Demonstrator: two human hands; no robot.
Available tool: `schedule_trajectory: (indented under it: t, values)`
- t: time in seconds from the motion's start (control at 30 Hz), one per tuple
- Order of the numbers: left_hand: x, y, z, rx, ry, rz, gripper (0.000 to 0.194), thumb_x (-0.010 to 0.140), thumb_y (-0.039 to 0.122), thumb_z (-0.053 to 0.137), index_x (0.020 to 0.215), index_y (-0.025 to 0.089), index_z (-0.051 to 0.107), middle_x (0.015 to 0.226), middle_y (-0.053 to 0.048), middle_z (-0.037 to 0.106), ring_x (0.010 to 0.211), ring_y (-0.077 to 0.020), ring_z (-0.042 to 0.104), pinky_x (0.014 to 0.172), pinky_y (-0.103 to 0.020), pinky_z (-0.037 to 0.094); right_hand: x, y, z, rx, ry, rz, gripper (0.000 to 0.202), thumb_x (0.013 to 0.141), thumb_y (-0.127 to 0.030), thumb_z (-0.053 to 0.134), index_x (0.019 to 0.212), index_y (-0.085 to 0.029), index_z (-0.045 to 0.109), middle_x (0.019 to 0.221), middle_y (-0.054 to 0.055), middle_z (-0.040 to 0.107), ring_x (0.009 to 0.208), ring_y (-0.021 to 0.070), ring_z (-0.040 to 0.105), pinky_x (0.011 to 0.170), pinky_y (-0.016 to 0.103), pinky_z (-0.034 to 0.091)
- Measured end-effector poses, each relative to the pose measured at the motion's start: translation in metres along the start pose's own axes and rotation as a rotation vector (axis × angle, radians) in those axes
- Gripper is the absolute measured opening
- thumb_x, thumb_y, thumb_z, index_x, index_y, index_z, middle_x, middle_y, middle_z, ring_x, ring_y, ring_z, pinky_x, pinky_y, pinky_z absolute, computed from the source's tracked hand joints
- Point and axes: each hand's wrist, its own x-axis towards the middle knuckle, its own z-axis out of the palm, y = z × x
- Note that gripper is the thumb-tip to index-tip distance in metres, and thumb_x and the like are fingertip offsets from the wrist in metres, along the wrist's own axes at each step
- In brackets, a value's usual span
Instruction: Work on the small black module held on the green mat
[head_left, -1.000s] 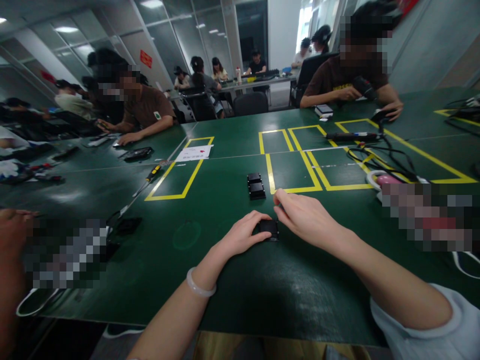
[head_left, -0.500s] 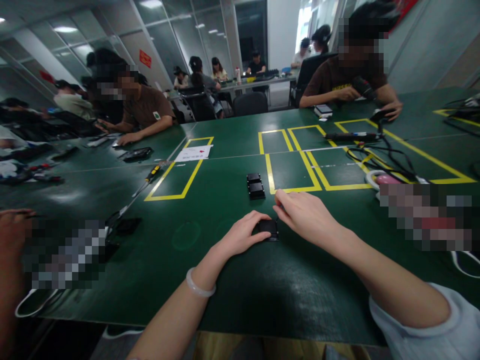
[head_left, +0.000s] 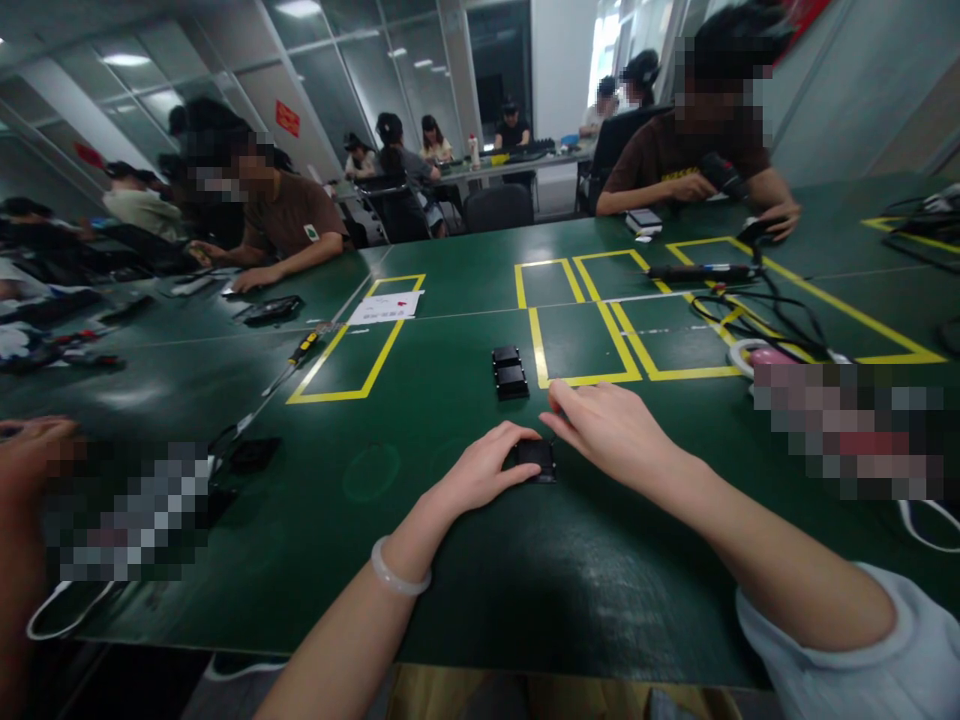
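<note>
A small black square plastic piece lies on the green table in front of me. My left hand grips its left side, thumb along the near edge and fingers at the far edge. At its far right corner is my right hand, fingers curled and pinched together; whatever lies between the fingertips is too small to make out. Beyond both hands sits a black two-part block, made of similar square pieces with pale dots at the corners, touched by neither hand.
Yellow tape rectangles mark the green table. A yellow-and-black screwdriver and a paper sheet lie to the left. Black cables and a tape roll are at right. A co-worker's hand shows at far left.
Both my hands keep nearly the same pose at the black square piece. The view shifts very slightly. The co-worker's hand at far left has moved a little to the right.
</note>
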Motion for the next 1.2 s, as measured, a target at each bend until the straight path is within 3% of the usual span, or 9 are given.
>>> schedule_trajectory:
  t: [0.13, 0.27, 0.5, 0.63, 0.8, 1.07, 1.2]
  values:
    - [-0.0001, -0.0002, 0.0002, -0.004, 0.001, 0.006, 0.033, 0.092, 0.038, 0.057, 0.122, 0.023, 0.055, 0.114, -0.006, 0.059, 0.107, -0.0231, 0.057, 0.094, -0.036, 0.045, 0.0011, -0.001, -0.002, -0.015, -0.054, 0.015, 0.016, 0.096, -0.025, 0.038, 0.1, -0.017, 0.051, 0.079, 0.006, 0.069, 0.07, 0.0211, 0.064, 0.059, 0.029, 0.029]
    - [0.0, -0.0009, 0.001, 0.002, 0.003, 0.006, 0.033, 0.092, 0.039, 0.056, 0.121, 0.022, 0.055, 0.114, -0.006, 0.059, 0.107, -0.0231, 0.057, 0.094, -0.036, 0.045, -0.0009, -0.0021, -0.004, 0.101, -0.018, -0.001, 0.016, 0.093, -0.02, 0.04, 0.105, -0.017, 0.049, 0.084, 0.005, 0.068, 0.076, 0.0186, 0.064, 0.064, 0.028, 0.033]
    - [-0.0002, -0.0005, 0.0005, 0.005, -0.001, 0.005, 0.034, 0.092, 0.037, 0.057, 0.123, 0.024, 0.053, 0.115, -0.006, 0.058, 0.107, -0.0229, 0.057, 0.094, -0.036, 0.046, -0.0005, -0.0012, -0.0024, 0.048, -0.039, -0.005, 0.016, 0.097, -0.031, 0.039, 0.097, -0.018, 0.049, 0.08, 0.005, 0.068, 0.071, 0.0196, 0.062, 0.059, 0.029, 0.029]
    - [-0.0003, 0.0007, -0.0005, 0.005, -0.001, 0.006, 0.033, 0.092, 0.037, 0.057, 0.122, 0.023, 0.054, 0.114, -0.006, 0.058, 0.107, -0.0229, 0.057, 0.093, -0.035, 0.046, -0.0001, -0.0008, -0.0029, 0.072, -0.078, -0.004, 0.015, 0.097, -0.026, 0.036, 0.101, -0.018, 0.048, 0.08, 0.004, 0.068, 0.071, 0.0195, 0.063, 0.058, 0.028, 0.029]
    - [0.0001, -0.0009, 0.0002, 0.011, 0.0, 0.01, 0.032, 0.092, 0.038, 0.057, 0.121, 0.023, 0.054, 0.115, -0.006, 0.058, 0.107, -0.0231, 0.057, 0.093, -0.036, 0.046, -0.0024, -0.0018, -0.0042, 0.127, -0.03, 0.013, 0.015, 0.093, -0.022, 0.04, 0.105, -0.018, 0.047, 0.082, 0.003, 0.067, 0.073, 0.0182, 0.064, 0.061, 0.028, 0.031]
    - [0.0003, -0.0018, 0.0009, 0.019, -0.004, 0.003, 0.034, 0.092, 0.039, 0.058, 0.122, 0.023, 0.053, 0.114, -0.006, 0.058, 0.106, -0.0228, 0.057, 0.093, -0.036, 0.046, -0.0002, -0.0019, -0.0017, 0.037, -0.037, 0.015, 0.021, 0.098, -0.036, 0.037, 0.097, -0.019, 0.05, 0.079, 0.004, 0.069, 0.069, 0.0196, 0.063, 0.058, 0.029, 0.028]
    - [-0.0002, -0.0012, 0.0007, 0.006, -0.002, 0.01, 0.033, 0.092, 0.037, 0.057, 0.122, 0.023, 0.054, 0.114, -0.006, 0.058, 0.108, -0.023, 0.057, 0.095, -0.036, 0.045, 0.0006, 0.0002, -0.0001, 0.04, -0.073, 0.027, 0.018, 0.098, -0.029, 0.035, 0.102, -0.019, 0.05, 0.079, 0.004, 0.069, 0.067, 0.0187, 0.063, 0.055, 0.028, 0.026]
